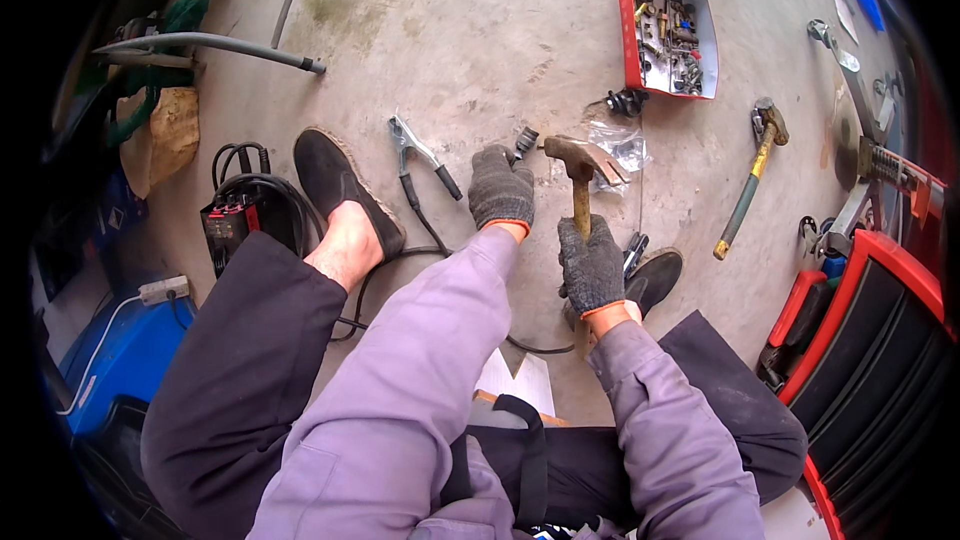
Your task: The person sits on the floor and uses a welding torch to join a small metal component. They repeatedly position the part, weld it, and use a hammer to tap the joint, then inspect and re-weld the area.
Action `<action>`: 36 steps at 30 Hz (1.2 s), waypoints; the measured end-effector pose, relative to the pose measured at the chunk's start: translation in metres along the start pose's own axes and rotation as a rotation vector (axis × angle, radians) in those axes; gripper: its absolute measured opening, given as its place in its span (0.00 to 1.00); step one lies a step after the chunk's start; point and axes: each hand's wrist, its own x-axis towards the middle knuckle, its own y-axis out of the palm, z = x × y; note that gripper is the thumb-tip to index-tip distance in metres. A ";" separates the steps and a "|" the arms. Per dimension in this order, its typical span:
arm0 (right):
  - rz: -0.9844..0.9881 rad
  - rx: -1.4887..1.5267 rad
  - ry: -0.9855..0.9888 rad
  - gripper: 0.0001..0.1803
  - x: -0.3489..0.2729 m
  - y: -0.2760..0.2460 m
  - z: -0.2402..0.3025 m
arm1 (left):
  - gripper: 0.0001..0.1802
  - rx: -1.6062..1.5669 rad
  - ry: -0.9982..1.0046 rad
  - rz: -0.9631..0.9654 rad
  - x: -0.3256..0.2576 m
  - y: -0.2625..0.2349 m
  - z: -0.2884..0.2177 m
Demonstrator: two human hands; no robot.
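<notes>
right hand (pixel 592 265) gripping hammer (pixel 583 168) (upright), concrete floor (pixel 480 30)

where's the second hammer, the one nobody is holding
In the head view, the spare hammer lies on the concrete floor to the person's right, below the red parts box.

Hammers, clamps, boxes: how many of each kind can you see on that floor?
Hammers: 2, one held in the right hand, one lying on the floor
Clamp: 1
Red parts box: 1
Welder: 1
The left hand rests by a small black part: 1
Total: 6
</notes>
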 end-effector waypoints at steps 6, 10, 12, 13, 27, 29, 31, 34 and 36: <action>-0.004 0.001 -0.059 0.22 0.005 -0.002 0.010 | 0.12 -0.282 0.137 -0.027 0.016 0.003 0.020; 0.007 -0.092 -0.089 0.21 0.011 -0.002 0.010 | 0.12 -0.112 0.203 0.021 0.024 -0.001 0.026; -0.080 -0.178 -0.220 0.21 0.008 0.002 0.010 | 0.11 -0.128 0.169 0.065 0.025 -0.001 0.027; -0.123 -0.221 -0.286 0.21 0.007 0.005 0.011 | 0.12 -0.114 0.195 0.062 0.026 -0.001 0.028; -0.084 -0.357 -0.150 0.22 0.028 0.025 0.019 | 0.13 -0.122 0.184 0.123 0.028 -0.010 0.025; -0.160 -0.355 -0.094 0.22 0.024 0.026 0.033 | 0.13 -0.124 0.200 0.112 0.036 -0.010 0.027; -0.253 -0.201 -0.192 0.21 0.017 0.023 0.036 | 0.13 -0.137 0.225 0.106 0.037 -0.007 0.027; -0.123 -0.315 -0.198 0.21 0.018 0.028 0.024 | 0.12 -0.148 0.191 0.115 0.033 -0.008 0.026; -0.020 -0.499 -0.129 0.21 0.019 0.031 0.024 | 0.12 -0.149 0.156 0.140 0.033 -0.011 0.024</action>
